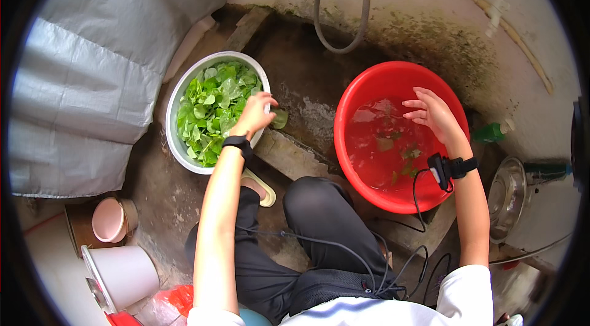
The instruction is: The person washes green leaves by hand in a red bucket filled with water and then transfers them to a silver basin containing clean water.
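A pale metal basin (171, 109) on the left is heaped with green leaves (214, 109). Over its right rim is my left hand (259, 111), fingers bent; a single green leaf (279, 119) shows just beyond the fingertips, and whether they pinch it I cannot tell. On the right, a red plastic basin (343, 141) holds water with several bits of leaf (408, 169) in it. My right hand (431, 111) hovers above this basin's right side, fingers spread and slightly curled, with nothing in them.
A grey hose (364, 7) hangs on the far wall. Right of the red basin are a green bottle (488, 133) and a metal bowl (507, 199). A grey sheet (87, 86) hangs at left, above a pink bowl (109, 221) and a white bucket (126, 275). Black cables (322, 241) cross my lap.
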`<act>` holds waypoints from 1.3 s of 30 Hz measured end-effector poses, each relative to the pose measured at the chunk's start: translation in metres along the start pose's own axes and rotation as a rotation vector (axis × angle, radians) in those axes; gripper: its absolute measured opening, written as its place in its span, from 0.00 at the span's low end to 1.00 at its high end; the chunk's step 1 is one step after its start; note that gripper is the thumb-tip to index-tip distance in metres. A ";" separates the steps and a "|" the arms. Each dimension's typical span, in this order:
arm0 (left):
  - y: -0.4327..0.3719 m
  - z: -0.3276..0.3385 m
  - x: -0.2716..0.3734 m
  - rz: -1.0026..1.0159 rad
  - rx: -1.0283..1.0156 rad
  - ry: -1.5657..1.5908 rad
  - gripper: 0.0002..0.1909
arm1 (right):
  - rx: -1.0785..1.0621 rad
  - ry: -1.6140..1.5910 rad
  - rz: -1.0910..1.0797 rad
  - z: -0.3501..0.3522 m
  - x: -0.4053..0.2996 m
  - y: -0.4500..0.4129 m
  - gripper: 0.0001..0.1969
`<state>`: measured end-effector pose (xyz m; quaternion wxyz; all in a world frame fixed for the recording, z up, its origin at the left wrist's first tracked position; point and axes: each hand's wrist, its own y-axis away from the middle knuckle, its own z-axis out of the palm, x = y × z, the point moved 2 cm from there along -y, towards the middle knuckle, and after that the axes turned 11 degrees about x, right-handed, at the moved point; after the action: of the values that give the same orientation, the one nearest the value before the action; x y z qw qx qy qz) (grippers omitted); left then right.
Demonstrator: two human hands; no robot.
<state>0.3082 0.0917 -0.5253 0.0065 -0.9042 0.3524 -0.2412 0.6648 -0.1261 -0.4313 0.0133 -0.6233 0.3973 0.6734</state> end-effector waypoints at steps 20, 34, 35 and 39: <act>0.003 0.110 -0.009 -0.410 -0.207 0.072 0.18 | 0.084 0.893 -0.648 -0.030 0.061 0.110 0.10; -0.028 0.236 -0.027 -0.581 -0.641 -0.205 0.24 | 0.320 1.108 -0.786 -0.046 0.112 0.101 0.14; -0.027 0.241 -0.026 -0.584 -0.648 -0.198 0.24 | 0.314 1.115 -0.779 -0.046 0.113 0.100 0.14; -0.023 0.251 -0.032 -0.551 -0.648 -0.241 0.22 | 0.299 1.126 -0.789 -0.045 0.112 0.098 0.14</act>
<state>0.4127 0.0899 -0.7567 -0.3007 -0.9415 0.1523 -0.0037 0.6264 -0.2716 -0.4717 0.1344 -0.9662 0.1765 0.1312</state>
